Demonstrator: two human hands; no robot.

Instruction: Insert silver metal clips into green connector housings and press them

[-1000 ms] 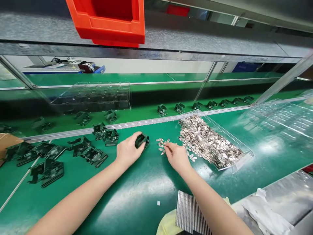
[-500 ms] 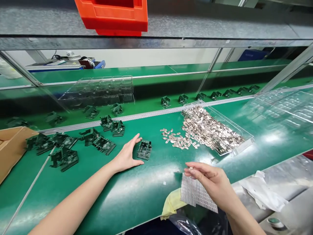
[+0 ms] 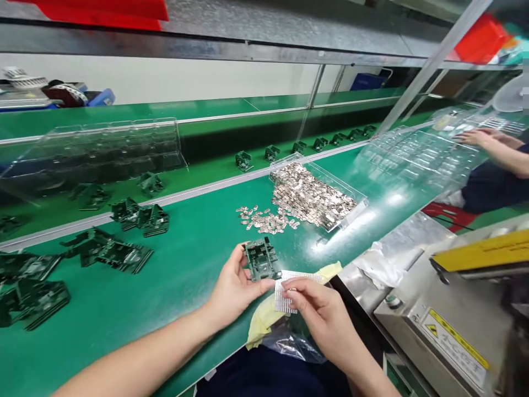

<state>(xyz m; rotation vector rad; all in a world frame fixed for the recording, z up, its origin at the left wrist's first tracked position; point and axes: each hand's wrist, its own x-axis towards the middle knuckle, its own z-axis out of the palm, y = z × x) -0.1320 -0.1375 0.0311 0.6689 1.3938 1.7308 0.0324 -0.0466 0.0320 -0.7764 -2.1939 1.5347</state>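
My left hand (image 3: 237, 284) grips a green circuit board assembly (image 3: 262, 259) by its left and lower edges, tilted up above the bench. Close to the board's lower right corner, the thumb and fingers of my right hand (image 3: 316, 309) are pinched together on a small metal piece (image 3: 291, 289), mostly covered by the fingertips. Behind and below the right fingertips lies a sheet with rows of silvery strips (image 3: 285, 304), partly hidden by that hand. Loose small metal pieces (image 3: 266, 220) are scattered beyond the board, beside a clear tray (image 3: 359, 205) heaped with more of them.
Several more circuit board assemblies (image 3: 124, 255) lie at the left, with a row of them (image 3: 271, 153) along the back. A yellow cloth (image 3: 259, 325) hangs at the front edge. A metal machine (image 3: 446, 325) stands at right; a co-worker's hands (image 3: 475, 137) are at far right.
My left hand has taken hold of the board assembly and brought it up towards me. My right hand has moved left, close to the board. The view has turned right.
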